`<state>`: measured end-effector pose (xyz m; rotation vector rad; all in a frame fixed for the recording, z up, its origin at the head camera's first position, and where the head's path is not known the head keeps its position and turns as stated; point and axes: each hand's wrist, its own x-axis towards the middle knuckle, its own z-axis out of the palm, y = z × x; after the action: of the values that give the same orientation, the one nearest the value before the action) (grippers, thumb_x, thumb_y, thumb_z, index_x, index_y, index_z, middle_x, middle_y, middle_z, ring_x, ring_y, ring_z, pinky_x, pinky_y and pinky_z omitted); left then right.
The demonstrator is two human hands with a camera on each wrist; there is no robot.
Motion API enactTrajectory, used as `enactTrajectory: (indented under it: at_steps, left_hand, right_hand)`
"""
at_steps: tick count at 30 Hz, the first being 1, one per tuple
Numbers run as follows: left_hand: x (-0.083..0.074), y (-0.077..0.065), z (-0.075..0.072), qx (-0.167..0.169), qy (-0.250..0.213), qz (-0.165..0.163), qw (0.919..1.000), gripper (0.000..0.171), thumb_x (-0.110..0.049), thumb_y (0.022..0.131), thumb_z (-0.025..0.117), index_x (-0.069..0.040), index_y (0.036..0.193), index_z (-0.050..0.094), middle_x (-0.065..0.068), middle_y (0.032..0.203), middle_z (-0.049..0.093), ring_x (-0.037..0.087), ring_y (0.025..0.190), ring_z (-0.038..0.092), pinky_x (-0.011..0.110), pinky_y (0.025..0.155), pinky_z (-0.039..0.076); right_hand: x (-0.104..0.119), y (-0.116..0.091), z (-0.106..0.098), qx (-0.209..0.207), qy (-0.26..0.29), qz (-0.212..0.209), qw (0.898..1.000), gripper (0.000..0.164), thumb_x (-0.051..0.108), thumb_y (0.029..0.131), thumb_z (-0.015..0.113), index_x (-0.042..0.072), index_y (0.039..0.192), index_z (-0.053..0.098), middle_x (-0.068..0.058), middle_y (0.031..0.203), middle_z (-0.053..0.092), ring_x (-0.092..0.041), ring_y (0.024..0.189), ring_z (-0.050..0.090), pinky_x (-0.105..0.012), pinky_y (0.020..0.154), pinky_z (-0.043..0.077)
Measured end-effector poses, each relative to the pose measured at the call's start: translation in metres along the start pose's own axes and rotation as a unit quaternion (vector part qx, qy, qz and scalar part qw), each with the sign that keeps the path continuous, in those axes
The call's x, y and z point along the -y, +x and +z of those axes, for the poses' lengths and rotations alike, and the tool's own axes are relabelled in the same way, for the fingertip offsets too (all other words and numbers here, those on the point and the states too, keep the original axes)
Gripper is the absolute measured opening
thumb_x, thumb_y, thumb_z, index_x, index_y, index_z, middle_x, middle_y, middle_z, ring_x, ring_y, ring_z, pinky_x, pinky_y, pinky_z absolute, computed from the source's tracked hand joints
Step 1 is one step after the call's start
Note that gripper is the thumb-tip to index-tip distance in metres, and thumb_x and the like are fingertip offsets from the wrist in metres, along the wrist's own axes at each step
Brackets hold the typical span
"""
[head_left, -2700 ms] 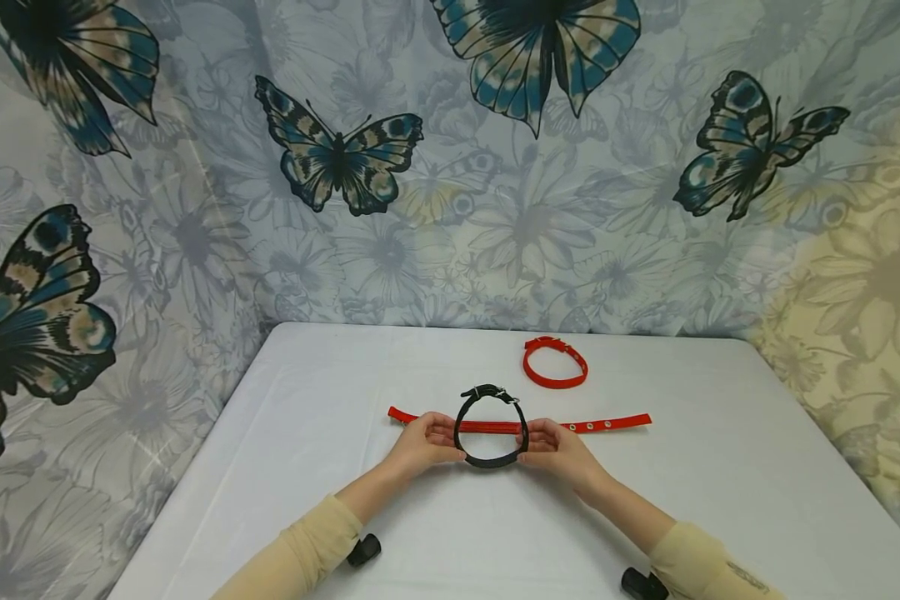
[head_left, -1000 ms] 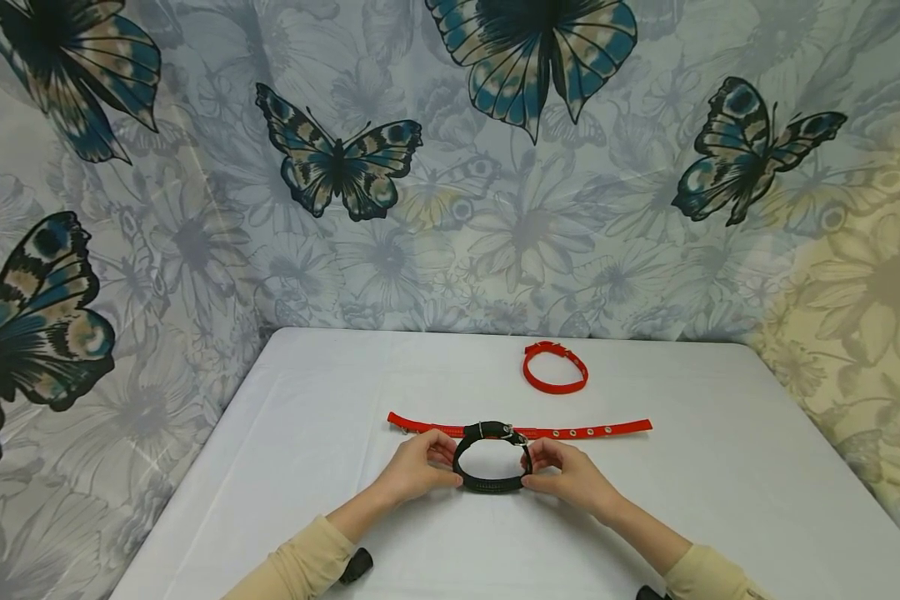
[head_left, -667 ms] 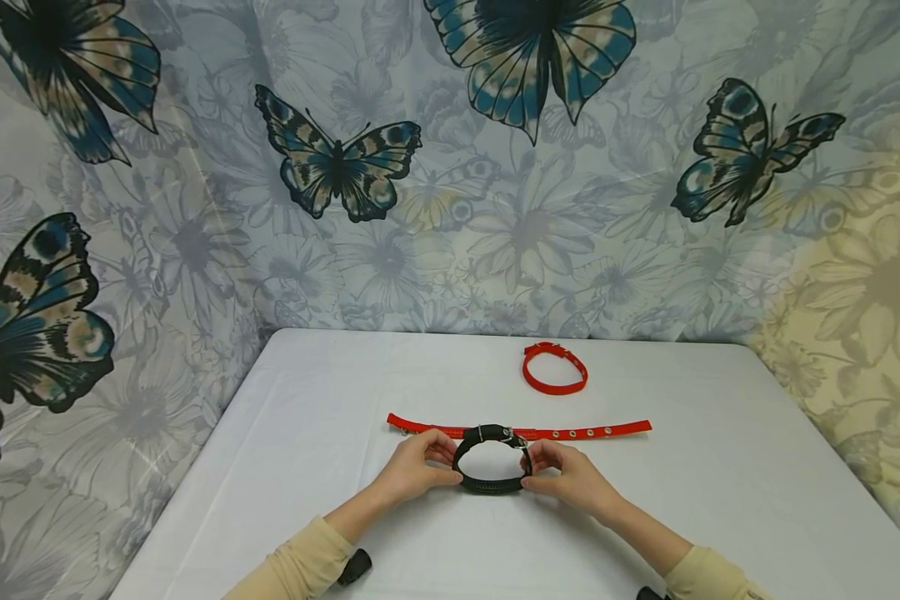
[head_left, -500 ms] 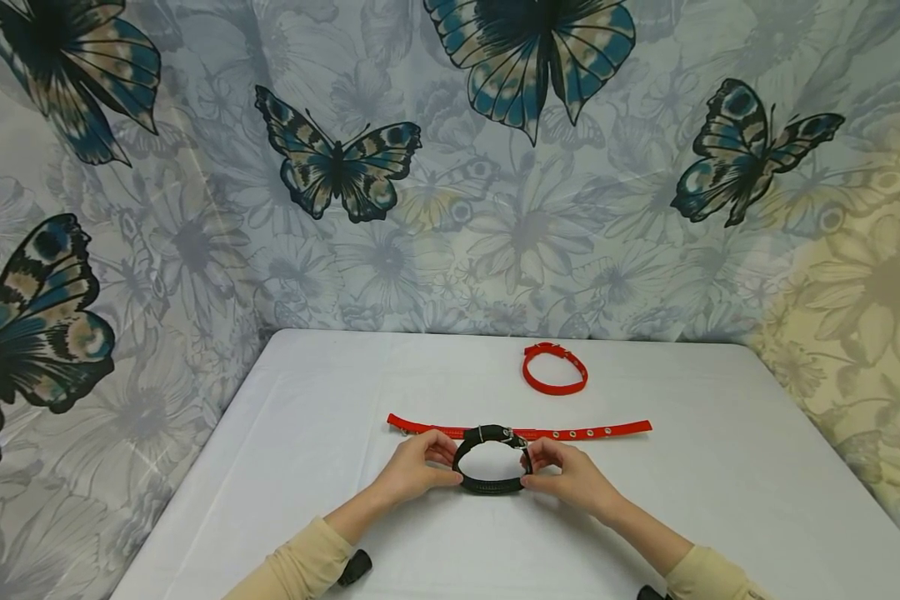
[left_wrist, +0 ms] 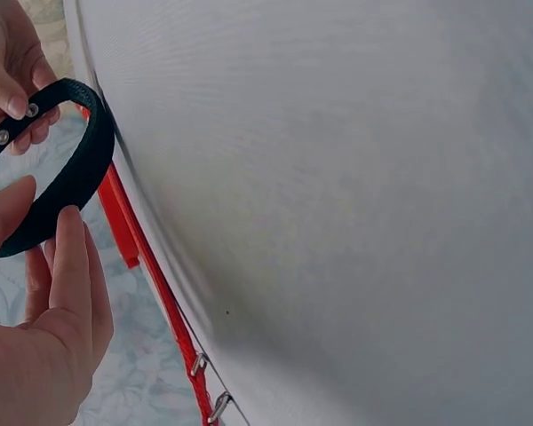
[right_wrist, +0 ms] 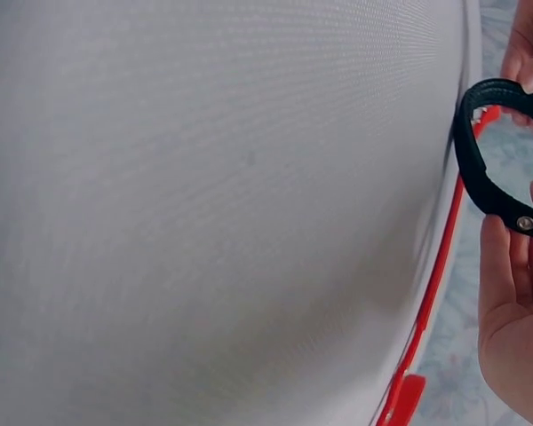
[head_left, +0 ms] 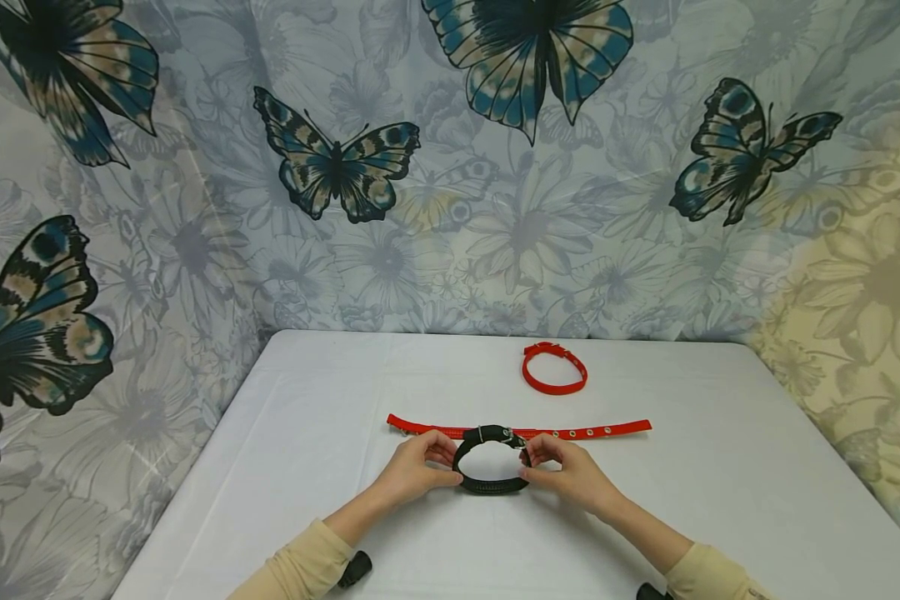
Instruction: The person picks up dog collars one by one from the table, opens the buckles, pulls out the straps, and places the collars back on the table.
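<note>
A black collar (head_left: 492,487), buckled into a loop with metal eyelets, rests at the table's middle in the head view. My left hand (head_left: 417,469) pinches its left side; in the left wrist view the thumb is inside the loop and the fingers (left_wrist: 71,266) outside. On the opposite side my right hand (head_left: 570,475) holds the strap between thumb and fingers, near an eyelet seen in the right wrist view. Just behind the loop, a red collar (head_left: 607,431) is laid out straight, eyelets toward its right end. The black collar's buckle part covers some of it.
Farther back on the white table (head_left: 330,383) lies a second red collar (head_left: 551,388), buckled into a ring. A butterfly-patterned cloth (head_left: 390,267) hangs behind the table. Dark wrist-camera bodies (head_left: 356,569) show near the sleeves.
Both hands have brought the tilted black collar down and nearer, so it lies flatter before the straight red collar. Over the last half second, the right thumb and fingers have shifted slightly upward.
</note>
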<state>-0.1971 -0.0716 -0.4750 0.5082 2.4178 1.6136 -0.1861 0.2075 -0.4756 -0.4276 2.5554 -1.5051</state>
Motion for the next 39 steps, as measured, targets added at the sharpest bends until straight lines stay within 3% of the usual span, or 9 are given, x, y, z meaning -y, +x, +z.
enactTrajectory:
  at_steps: [9, 14, 23, 28, 33, 39]
  left_hand:
    - [-0.006, 0.004, -0.005, -0.005, -0.009, 0.019, 0.9998, 0.030, -0.016, 0.078, 0.082, -0.010, 0.103, 0.067, -0.002, 0.093, 0.068, 0.015, 0.091, 0.065, 0.041, 0.091, 0.047]
    - [-0.007, 0.004, -0.006, -0.005, -0.005, 0.019, 0.9998, 0.027, -0.016, 0.079, 0.081, -0.010, 0.102, 0.067, -0.004, 0.092, 0.068, 0.012, 0.088, 0.065, 0.036, 0.089, 0.048]
    - [-0.005, 0.006, -0.007, -0.004, 0.000, 0.022, 0.9997, 0.028, -0.017, 0.080, 0.081, -0.010, 0.102, 0.067, -0.005, 0.092, 0.068, 0.012, 0.087, 0.065, 0.034, 0.087, 0.048]
    - [-0.004, 0.005, -0.006, -0.005, -0.005, 0.018, 0.9998, 0.028, -0.017, 0.079, 0.082, -0.011, 0.102, 0.067, -0.004, 0.092, 0.068, 0.013, 0.088, 0.065, 0.030, 0.084, 0.049]
    - [-0.008, 0.003, -0.006, -0.001, -0.031, 0.021, 0.9993, 0.028, -0.008, 0.080, 0.080, -0.006, 0.103, 0.066, 0.002, 0.094, 0.068, 0.019, 0.091, 0.065, 0.024, 0.080, 0.053]
    - [-0.017, 0.004, -0.007, 0.001, -0.039, 0.033, 0.9987, 0.029, -0.001, 0.080, 0.078, 0.001, 0.106, 0.066, 0.012, 0.098, 0.068, 0.031, 0.093, 0.066, 0.024, 0.079, 0.055]
  right_hand:
    - [0.003, 0.000, -0.001, 0.001, 0.002, 0.002, 1.000, 0.023, 0.020, 0.084, 0.078, 0.010, 0.098, 0.063, 0.000, 0.095, 0.067, -0.017, 0.092, 0.060, -0.042, 0.088, 0.048]
    - [0.003, 0.001, -0.001, -0.007, -0.019, 0.005, 1.000, 0.023, 0.023, 0.084, 0.078, 0.012, 0.098, 0.064, 0.003, 0.092, 0.067, -0.015, 0.092, 0.061, -0.037, 0.087, 0.049]
    - [0.009, 0.003, -0.003, -0.026, -0.036, -0.029, 0.999, 0.024, 0.025, 0.084, 0.079, 0.013, 0.099, 0.064, 0.005, 0.088, 0.065, -0.015, 0.090, 0.062, -0.034, 0.080, 0.052]
    - [0.013, 0.004, -0.003, -0.036, -0.044, -0.022, 0.998, 0.023, 0.030, 0.083, 0.079, 0.018, 0.097, 0.065, 0.007, 0.085, 0.065, -0.014, 0.089, 0.063, -0.031, 0.075, 0.050]
    - [0.013, 0.004, -0.004, -0.039, -0.047, -0.025, 0.998, 0.023, 0.033, 0.083, 0.078, 0.020, 0.097, 0.065, 0.008, 0.084, 0.065, -0.013, 0.088, 0.063, -0.031, 0.073, 0.050]
    - [0.014, 0.003, -0.004, -0.032, -0.045, -0.029, 0.998, 0.022, 0.032, 0.083, 0.078, 0.021, 0.096, 0.065, 0.008, 0.084, 0.065, -0.013, 0.087, 0.063, -0.030, 0.072, 0.050]
